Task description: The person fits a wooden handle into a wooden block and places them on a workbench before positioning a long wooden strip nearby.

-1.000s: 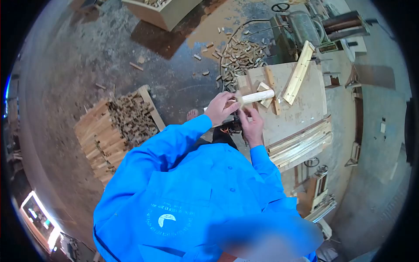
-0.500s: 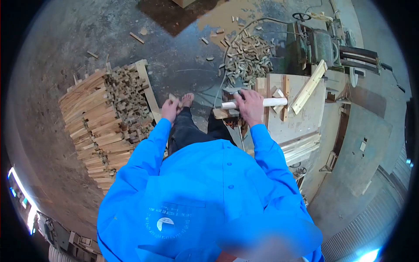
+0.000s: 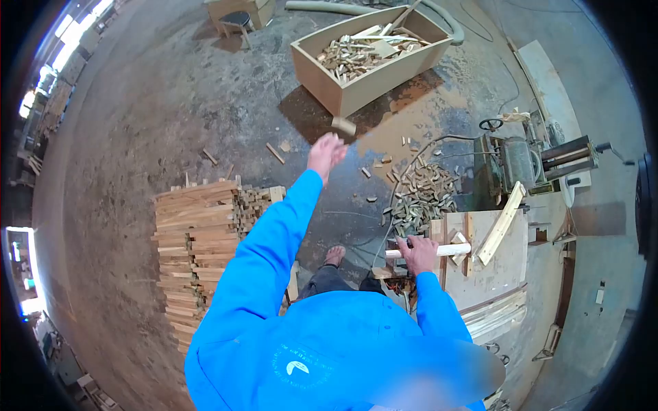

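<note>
My left hand (image 3: 327,153) is stretched forward over the floor, fingers out, slightly blurred. Just beyond its fingertips a short wood offcut (image 3: 344,126) hangs in the air, apart from the hand. Closed around a pale wooden strip (image 3: 451,250) is my right hand (image 3: 420,256). That strip lies across the left side of a work table (image 3: 499,229), its right end near a small angled wood block (image 3: 458,240) and a wooden batten (image 3: 469,226).
Ahead stands a large wooden box (image 3: 384,89) filled with scraps. Offcuts form a pile (image 3: 426,195) on the floor beyond the table. Stacked wood pieces (image 3: 195,240) stand at left. A green machine (image 3: 514,161) and a long plank (image 3: 502,222) are at right.
My left hand has swung forward from beside the stack and let go of the offcut. My right hand still holds the strip. The view has tilted up, showing the scrap box.
</note>
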`<state>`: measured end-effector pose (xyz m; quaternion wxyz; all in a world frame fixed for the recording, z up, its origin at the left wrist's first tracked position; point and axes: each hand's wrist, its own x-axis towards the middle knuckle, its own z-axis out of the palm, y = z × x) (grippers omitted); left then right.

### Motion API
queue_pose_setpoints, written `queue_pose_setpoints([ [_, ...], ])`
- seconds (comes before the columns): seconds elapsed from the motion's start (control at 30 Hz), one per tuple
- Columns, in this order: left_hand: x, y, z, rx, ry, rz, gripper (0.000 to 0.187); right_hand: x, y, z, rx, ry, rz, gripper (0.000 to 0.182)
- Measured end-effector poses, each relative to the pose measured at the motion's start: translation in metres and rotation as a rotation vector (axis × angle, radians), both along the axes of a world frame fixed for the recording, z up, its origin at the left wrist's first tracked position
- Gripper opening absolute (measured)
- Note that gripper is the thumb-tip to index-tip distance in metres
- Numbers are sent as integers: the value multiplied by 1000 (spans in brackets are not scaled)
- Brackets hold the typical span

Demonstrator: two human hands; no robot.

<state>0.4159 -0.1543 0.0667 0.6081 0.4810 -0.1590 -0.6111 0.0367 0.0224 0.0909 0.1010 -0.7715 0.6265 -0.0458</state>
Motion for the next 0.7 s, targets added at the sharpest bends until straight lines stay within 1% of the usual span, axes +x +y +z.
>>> queue_pose_setpoints([
  [0.03,-2,-19,34,-53,-17,62,42,-1,1,-1,4,-1,-8,52],
  [0.07,-1,-30,49,-89,-71,51,45,-1,4,-4,-1,-10,-33,52],
  [0.1,-2,-36,57,-123,-120,32,49,-3,3,-6,-39,-74,-23,51],
  [0.17,-10,-27,54,-105,-268,-69,49,-8,9,0,-127,-243,-44,45],
  [0.23,-28,4,22,-5,-314,-178,45,-12,22,6,-228,-390,-100,42],
  [0.27,-28,22,-17,39,-361,-306,42,-14,35,10,-247,-448,-135,42],
  [0.3,-29,46,-52,123,-327,-468,41,-18,48,15,-272,-505,-171,42],
  [0.33,-43,80,-65,182,-354,-497,41,-25,65,19,-311,-472,-172,43],
  [0.37,-56,110,-70,324,-377,-550,41,-36,82,21,-344,-464,-198,43],
  [0.4,-60,135,-92,395,-350,-606,43,-46,101,27,-355,-462,-255,44],
  [0.43,-60,153,-108,428,-286,-654,41,-59,120,34,-364,-455,-313,45],
  [0.47,-68,167,-117,472,-223,-694,39,-73,139,38,-377,-442,-423,45],
  [0.5,-88,178,-111,488,-227,-787,39,-90,157,40,-392,-430,-517,46],
  [0.53,-100,183,-93,489,-341,-798,40,-105,175,41,-381,-356,-648,48],
  [0.57,-110,184,-82,479,-458,-788,42,-124,193,36,-379,-345,-702,48],
  [0.6,-120,180,-85,476,-470,-820,42,-146,209,28,-433,-291,-844,49],
  [0.63,-126,173,-90,380,-513,-841,42,-164,221,22,-486,-240,-977,50],
  [0.67,-129,165,-92,282,-555,-856,43,-178,231,24,-491,-248,-1000,50],
  [0.7,-134,153,-90,278,-572,-874,43,-192,243,28,-458,-184,-1101,52],
])
